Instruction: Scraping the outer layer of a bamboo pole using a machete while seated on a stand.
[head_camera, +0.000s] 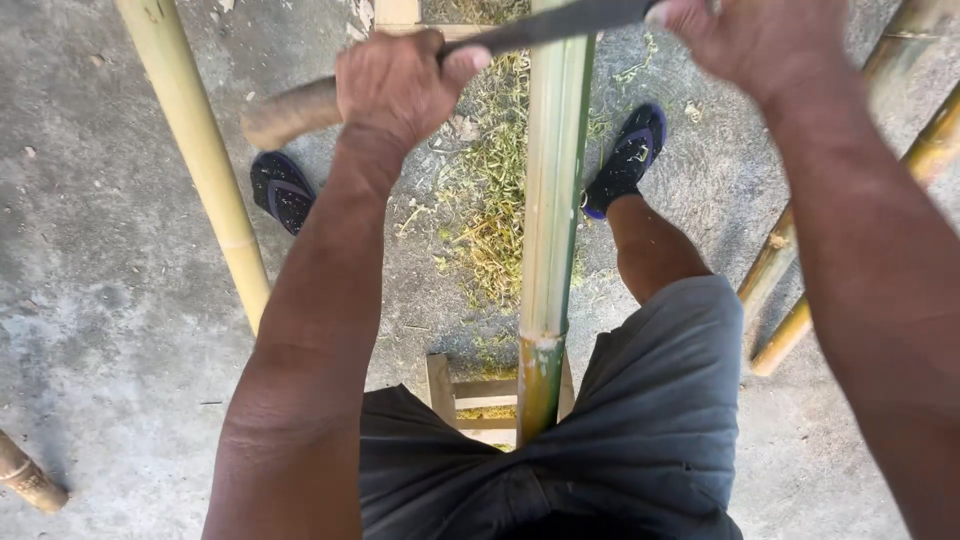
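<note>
Left hand (400, 85) fisted tight around the wooden handle (290, 112) of a long dark blade (560, 25). Right hand (755, 45) at top right presses on the blade's far end; fingers partly cut off by the frame, so its closure is unclear. Blade lies across a green bamboo pole (550, 220), centre, running from between the legs away over a wooden stool (470, 395). Shavings (490, 200) litter the concrete. More bamboo poles (205, 160) left and right.

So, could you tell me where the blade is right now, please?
In the head view, the blade lies across the bamboo pole at top centre, between the left hand and right hand.
</note>
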